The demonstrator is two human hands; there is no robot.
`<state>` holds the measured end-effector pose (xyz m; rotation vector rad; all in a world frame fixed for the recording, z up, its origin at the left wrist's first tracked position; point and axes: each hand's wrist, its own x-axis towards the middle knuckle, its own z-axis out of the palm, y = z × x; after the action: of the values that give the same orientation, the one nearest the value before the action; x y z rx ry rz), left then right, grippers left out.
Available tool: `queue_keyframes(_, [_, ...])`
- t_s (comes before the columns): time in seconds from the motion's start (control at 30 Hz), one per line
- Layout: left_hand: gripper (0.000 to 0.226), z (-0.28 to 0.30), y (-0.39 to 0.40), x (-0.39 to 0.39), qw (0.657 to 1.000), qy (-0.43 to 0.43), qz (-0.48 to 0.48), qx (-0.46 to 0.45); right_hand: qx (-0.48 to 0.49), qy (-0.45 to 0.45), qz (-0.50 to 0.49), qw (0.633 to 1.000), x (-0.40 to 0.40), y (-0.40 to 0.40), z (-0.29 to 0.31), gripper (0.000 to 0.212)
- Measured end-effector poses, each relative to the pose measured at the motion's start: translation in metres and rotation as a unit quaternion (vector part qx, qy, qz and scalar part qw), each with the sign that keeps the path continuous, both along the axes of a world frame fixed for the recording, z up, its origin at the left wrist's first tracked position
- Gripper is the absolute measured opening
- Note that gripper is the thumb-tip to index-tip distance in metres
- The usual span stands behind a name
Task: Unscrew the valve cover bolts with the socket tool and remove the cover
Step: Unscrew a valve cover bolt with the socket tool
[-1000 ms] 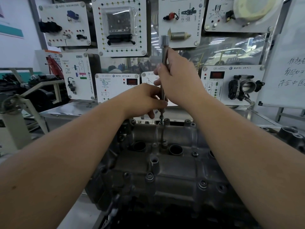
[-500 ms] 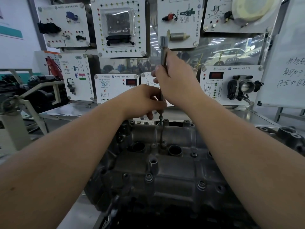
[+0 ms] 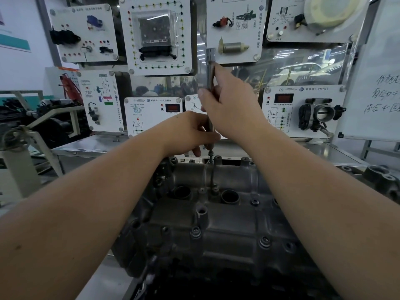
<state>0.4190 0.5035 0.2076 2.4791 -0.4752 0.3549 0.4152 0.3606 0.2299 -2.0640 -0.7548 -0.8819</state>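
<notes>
Head camera view, looking down over a grey metal valve cover (image 3: 216, 213) on a workbench. From the left, the left hand (image 3: 186, 132) reaches in and pinches the lower shaft of a long upright socket tool (image 3: 210, 83). Just right of it, the right hand (image 3: 231, 105) grips the upper shaft. The tool's tip sits on a bolt (image 3: 210, 158) at the cover's far edge, directly below both hands. This looks like the unscrewing step; next, the bolt likely needs more turns before lifting out.
</notes>
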Motion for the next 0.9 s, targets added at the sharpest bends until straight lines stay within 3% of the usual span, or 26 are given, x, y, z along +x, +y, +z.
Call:
queue_keyframes(0.27, [0.016, 0.0013, -0.0019, -0.0023, 1.0, 0.01, -0.008, -0.014, 0.006, -0.001, -0.022, 1.0, 0.0028, -0.0008, 0.0029, 0.018])
queue_keyframes(0.43, [0.016, 0.0015, -0.001, -0.0044, 1.0, 0.012, -0.018, -0.005, 0.017, 0.013, -0.006, 1.0, 0.0022, -0.0012, -0.0004, 0.048])
queue_keyframes(0.57, [0.026, 0.001, -0.0008, -0.0021, 1.0, -0.003, -0.003, 0.007, 0.012, -0.023, -0.015, 1.0, 0.0013, -0.0006, -0.0021, 0.027])
queue_keyframes(0.7, [0.016, 0.0009, -0.0014, 0.0004, 1.0, 0.008, -0.007, 0.001, 0.008, 0.01, -0.006, 1.0, 0.0029, 0.0009, 0.001, 0.017])
queue_keyframes(0.9, [0.007, -0.0004, 0.0019, 0.0016, 1.0, -0.002, -0.013, 0.008, -0.007, 0.009, -0.011, 1.0, 0.0016, 0.0009, -0.0013, 0.042])
